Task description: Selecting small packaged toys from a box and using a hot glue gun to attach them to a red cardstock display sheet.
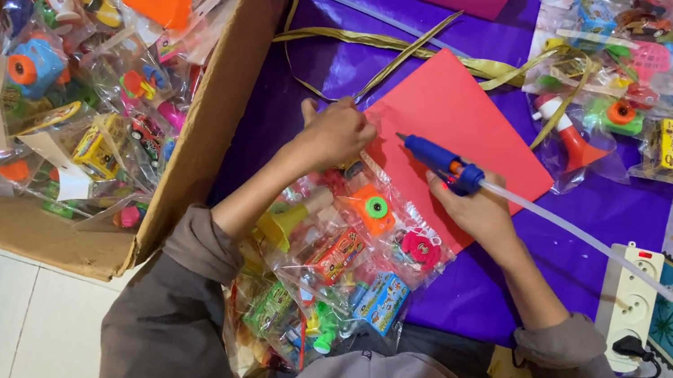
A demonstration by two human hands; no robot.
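Grey sleeves frame a lap heaped w/ clear toy packets (341, 272). Big cardboard box (214, 105) at left holds more packets. Purple sheet (605, 216) covers the floor; red card (465, 129) lies on it. Right hand (478, 213) is closed round a blue glue gun (441, 161), nozzle aimed at the card's edge. Left hand (336, 134), fingers curled, pins a packet corner there, prob. steadying it. Power strip (632, 302) at right.

Cardboard box (201, 130) cropped left; left hand's (334, 136) fingertips hidden.

Bright even indoor light, soft shadows, glare on plastic bags (133, 46), sharp focus
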